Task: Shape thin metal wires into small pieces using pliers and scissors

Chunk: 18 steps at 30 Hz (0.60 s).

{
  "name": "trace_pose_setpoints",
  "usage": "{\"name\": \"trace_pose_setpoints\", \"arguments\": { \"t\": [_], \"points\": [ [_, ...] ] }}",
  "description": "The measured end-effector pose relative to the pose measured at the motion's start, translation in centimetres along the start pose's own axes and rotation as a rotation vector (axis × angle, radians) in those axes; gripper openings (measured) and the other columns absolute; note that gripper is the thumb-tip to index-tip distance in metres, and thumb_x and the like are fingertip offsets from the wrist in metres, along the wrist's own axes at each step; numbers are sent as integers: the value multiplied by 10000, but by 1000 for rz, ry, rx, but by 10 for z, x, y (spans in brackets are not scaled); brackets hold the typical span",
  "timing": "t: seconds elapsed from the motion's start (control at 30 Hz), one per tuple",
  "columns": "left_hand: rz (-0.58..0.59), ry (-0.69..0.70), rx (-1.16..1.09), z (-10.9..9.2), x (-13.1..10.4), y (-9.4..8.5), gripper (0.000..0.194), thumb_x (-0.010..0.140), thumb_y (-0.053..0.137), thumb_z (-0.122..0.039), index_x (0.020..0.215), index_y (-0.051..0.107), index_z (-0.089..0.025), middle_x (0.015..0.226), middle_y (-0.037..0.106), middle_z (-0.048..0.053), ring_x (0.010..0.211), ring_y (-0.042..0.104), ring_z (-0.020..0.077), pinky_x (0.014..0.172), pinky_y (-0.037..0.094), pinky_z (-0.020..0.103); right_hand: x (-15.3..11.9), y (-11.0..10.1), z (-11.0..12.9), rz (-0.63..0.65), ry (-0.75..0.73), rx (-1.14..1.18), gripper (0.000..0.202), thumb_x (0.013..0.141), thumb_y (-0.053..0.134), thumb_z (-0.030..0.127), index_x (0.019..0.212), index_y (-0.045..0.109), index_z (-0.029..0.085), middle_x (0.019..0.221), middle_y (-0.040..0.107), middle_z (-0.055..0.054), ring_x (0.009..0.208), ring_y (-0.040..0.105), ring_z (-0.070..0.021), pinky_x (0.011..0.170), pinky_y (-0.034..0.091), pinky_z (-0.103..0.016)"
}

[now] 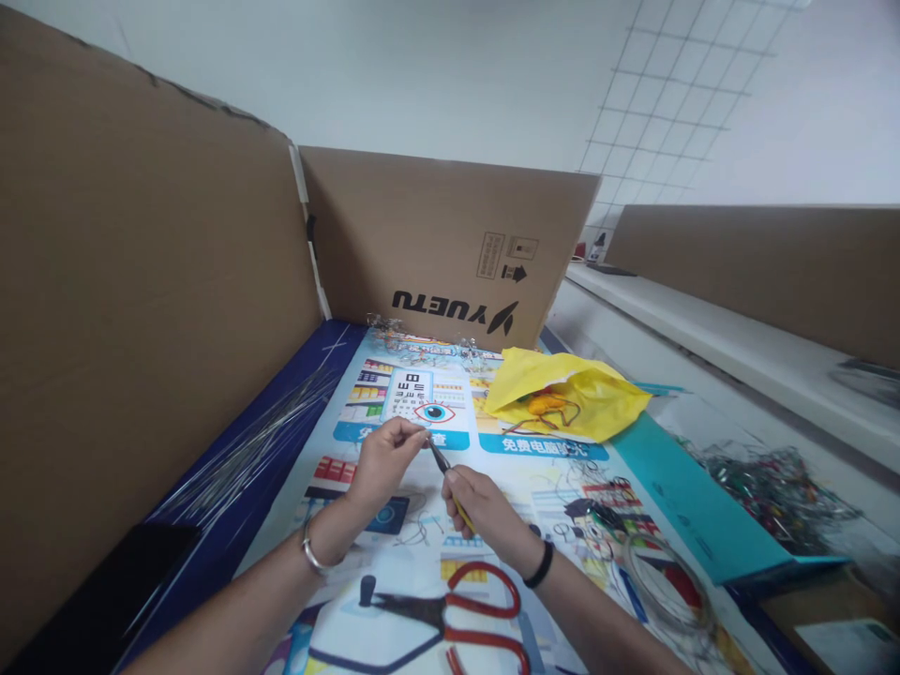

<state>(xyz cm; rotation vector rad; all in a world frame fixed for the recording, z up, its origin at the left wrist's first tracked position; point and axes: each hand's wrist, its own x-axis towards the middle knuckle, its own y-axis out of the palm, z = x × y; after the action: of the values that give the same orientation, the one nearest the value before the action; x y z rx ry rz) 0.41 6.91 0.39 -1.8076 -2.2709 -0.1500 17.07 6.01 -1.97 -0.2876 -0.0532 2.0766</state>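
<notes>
**Needle-nose pliers (440, 457) clamped in right hand (482, 502), frame centre**

Yellow-handled end was gripped in the right fist; nose was pointed up-left to the left hand's (385, 461) fingertips. Left thumb and index finger were bent in at the nose; whether anything was pinched there couldn't be told, too small. Both hands were held over a printed eye-test poster (510, 473). Red-handled scissors (442, 614) were laid at bottom centre, yellow bag (605, 398) right of centre, wire coil (703, 609) lower right, straight wires (243, 455) left.
</notes>
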Motion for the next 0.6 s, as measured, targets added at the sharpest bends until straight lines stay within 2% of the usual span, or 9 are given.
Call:
{"name": "trace_pose_setpoints", "arguments": {
  "t": [0.3,0.6],
  "points": [
    [5,0,1,-1,-3,1,142,723,616,-304,698,621,-165,688,676,19,686,621,159,672,472,273,0,0,3,9,12,12,351,833,377,508,746,468,180,605,473,36,448,456,-64,376,353,-170],
    [6,14,2,5,-2,3,154,735,610,-315,701,603,-164,689,662,14,687,607,150,671,464,268,-1,2,3,-20,17,15,396,816,374,558,746,469,180,594,471,37,437,451,-66,369,352,-175]
  ]
}}
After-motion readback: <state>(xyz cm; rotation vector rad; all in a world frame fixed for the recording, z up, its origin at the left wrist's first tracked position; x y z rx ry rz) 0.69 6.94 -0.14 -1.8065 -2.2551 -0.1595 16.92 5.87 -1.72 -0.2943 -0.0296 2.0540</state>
